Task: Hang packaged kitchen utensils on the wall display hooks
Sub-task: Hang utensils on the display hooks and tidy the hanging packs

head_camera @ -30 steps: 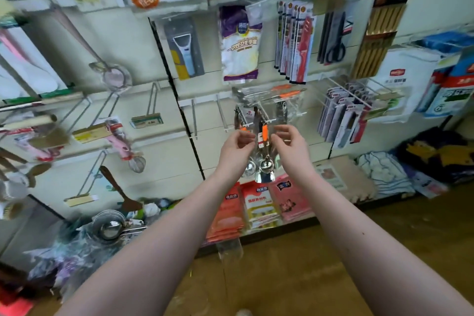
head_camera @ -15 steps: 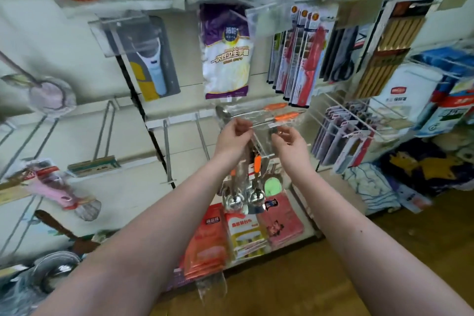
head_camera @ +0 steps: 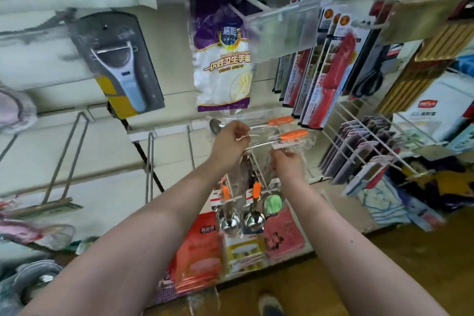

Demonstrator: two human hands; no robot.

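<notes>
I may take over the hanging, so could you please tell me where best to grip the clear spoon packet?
I'd pinch the clear spoon packet at its white header strip beside the orange handles, coming from below, as the right hand does. It lies sideways, so the left hand steadies the bowl end.

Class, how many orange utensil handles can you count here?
4. Upper handle and lower handle lie sideways in clear packs gripped by left hand and right hand; left hanging handle and right hanging handle dangle beneath. Others may be hidden.
</notes>
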